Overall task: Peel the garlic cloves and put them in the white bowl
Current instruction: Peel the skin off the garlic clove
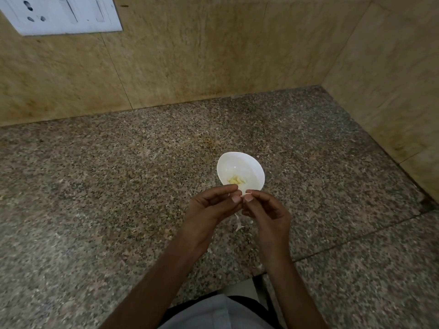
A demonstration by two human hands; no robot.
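The small pale garlic clove (244, 193) is pinched between the fingertips of your left hand (209, 207) and right hand (266, 212), just beside the near rim of the round white bowl (225, 162); so little of it shows that its long axis and tip cannot be told. Yellowish peeled cloves (236, 179) lie in the bowl and thin white skin scraps (239, 224) on the speckled granite countertop (118, 186) below, so you seem partway through, this clove not yet dropped in.

Bowl (240, 170) on counter (118, 186), just behind hands; peeled cloves (236, 180) inside.
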